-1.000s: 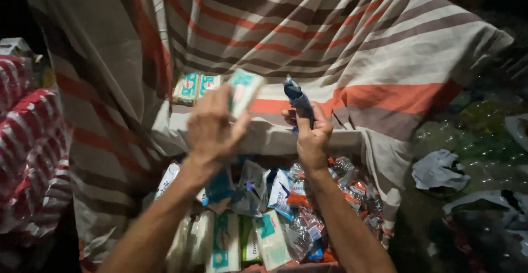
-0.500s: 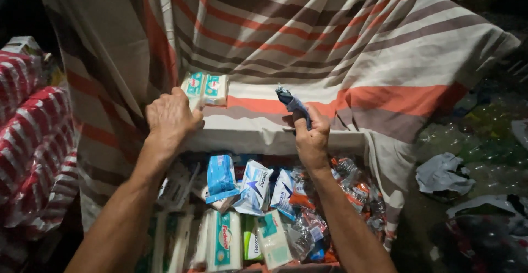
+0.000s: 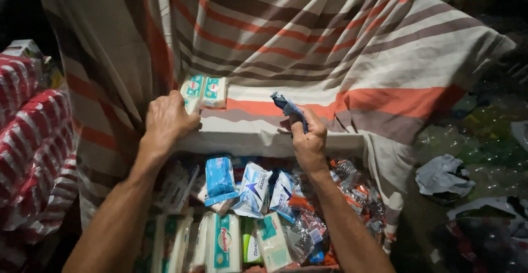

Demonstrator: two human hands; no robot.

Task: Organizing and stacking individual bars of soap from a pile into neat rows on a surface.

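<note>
Head view, looking down. The left hand [image 3: 168, 120] rests palm-down on the striped cloth [image 3: 352, 47] draped over a raised ledge, its fingers [image 3: 184, 123] spread flat against the surface and closed on nothing; it lies just beside two pale green-and-white soap packets [image 3: 204, 91] set side by side on the cloth. The right hand [image 3: 309, 141] is raised over the ledge edge, fingers curled shut around a small crumpled blue wrapper [image 3: 287, 106] that projects above the thumb. Below both forearms sits an open bin of mixed packets [image 3: 247, 207]: blue and white sachets, boxed soaps, clear bags. Red-and-white striped bundles [image 3: 30, 141] stand at the left. Judged step: packets are being laid out on the cloth, the blue wrapper in transit. Placing it calls for lowering the right hand to the cloth and opening the fingers.
</note>
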